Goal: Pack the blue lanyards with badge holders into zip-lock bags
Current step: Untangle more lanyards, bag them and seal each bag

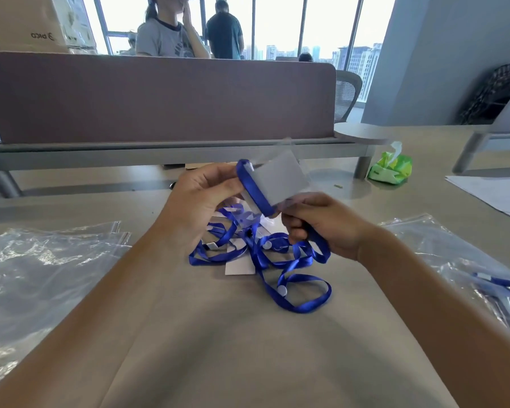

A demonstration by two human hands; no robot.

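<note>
Ribbon of one blue lanyard (253,187) is wound around a badge holder (280,178), which is held above the bench (218,334) at the 12 o'clock side of the head view. The left hand (200,195) is closed on the wrapped edge of the holder, probably so that the turns are kept flat and do not slip. The right hand (321,225) is closed on the loose ribbon at 4 o'clock of the holder; the ribbon appears to be kept tight in this way for winding. Below the hands a loose pile of lanyards (256,254) is lying. Empty zip-lock bags (42,260) are kept at 9 o'clock, and a filled bag (483,275) at 3 o'clock, both within easy reach.
</note>
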